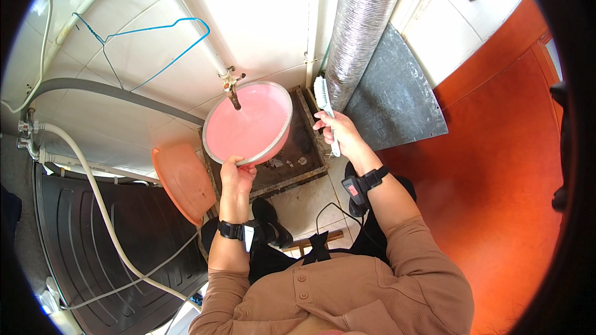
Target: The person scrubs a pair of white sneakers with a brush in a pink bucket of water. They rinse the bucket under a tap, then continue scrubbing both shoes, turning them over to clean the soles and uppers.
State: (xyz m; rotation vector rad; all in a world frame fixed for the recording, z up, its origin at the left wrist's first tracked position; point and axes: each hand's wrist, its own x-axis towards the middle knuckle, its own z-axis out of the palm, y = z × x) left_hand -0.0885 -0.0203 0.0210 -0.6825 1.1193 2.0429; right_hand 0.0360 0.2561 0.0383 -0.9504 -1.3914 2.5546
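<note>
My left hand (237, 177) grips the near rim of a pink plastic basin (247, 123), thumb over the edge and fingers beneath. The basin is tilted over a low, dirty floor sink (305, 167). Above its far side hangs an old metal tap (231, 93), its spout pointing down into the basin. Whether water is running cannot be made out. To the right of the basin, my right hand (342, 135) holds a pale scrubbing brush (324, 97) by its handle, bristles uppermost. The brush is apart from the basin.
An orange plastic basin (184, 184) leans left of the sink, beside a dark ribbed appliance top (125, 242). A blue wire hanger (153, 30) hangs at the wall. Behind my right hand stand a silver flexible duct (365, 18) and a grey sheet (396, 93). A red-brown door (493, 149) is at right.
</note>
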